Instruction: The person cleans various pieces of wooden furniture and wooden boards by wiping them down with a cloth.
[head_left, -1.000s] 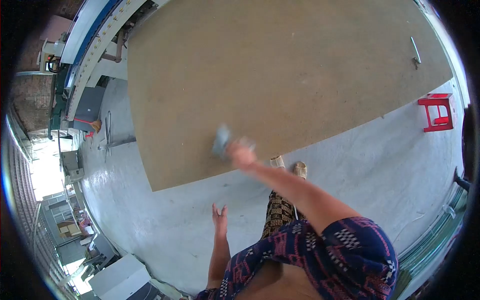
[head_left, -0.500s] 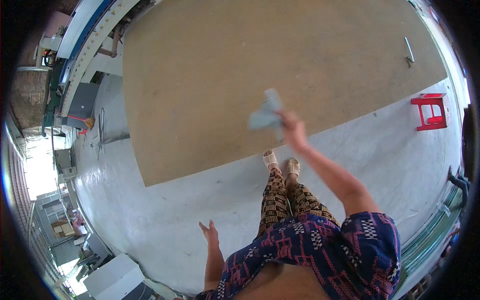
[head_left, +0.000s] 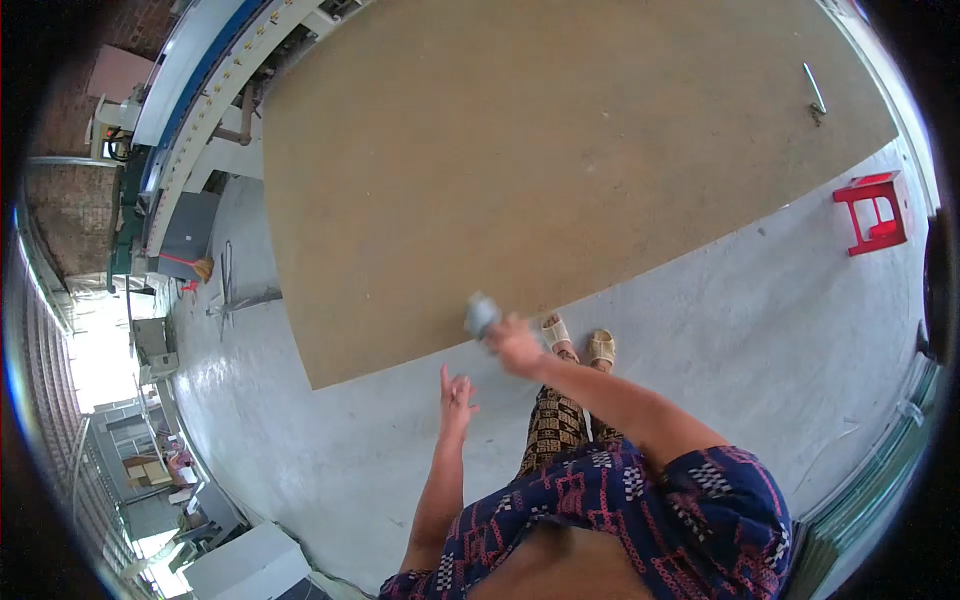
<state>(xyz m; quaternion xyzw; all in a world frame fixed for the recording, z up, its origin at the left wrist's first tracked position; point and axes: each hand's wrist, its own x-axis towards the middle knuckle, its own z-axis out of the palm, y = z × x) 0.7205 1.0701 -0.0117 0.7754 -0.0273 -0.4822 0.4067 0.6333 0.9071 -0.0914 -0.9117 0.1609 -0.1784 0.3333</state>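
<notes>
A pale blue-grey cloth (head_left: 482,314), bunched up and blurred by motion, is gripped in my right hand (head_left: 518,348). It overlaps the near edge of a large brown board-like surface (head_left: 480,180) in this view. My left hand (head_left: 457,397) is raised to the left of the right one, fingers apart and holding nothing. Between that hand and the cloth there is a short gap. My sandalled feet (head_left: 601,347) stand on the grey floor by the surface's near edge.
A red stool (head_left: 872,210) stands at the right. On the surface's far right lies a thin metallic rod (head_left: 815,88). A long machine frame (head_left: 190,140) runs along the upper left, with a broom (head_left: 200,268) below it. Stacked glass-like sheets (head_left: 868,490) are at lower right.
My right hand has swung toward me and left, and the cloth is now bunched instead of spread. My left hand has risen toward it. The view has shifted slightly.
</notes>
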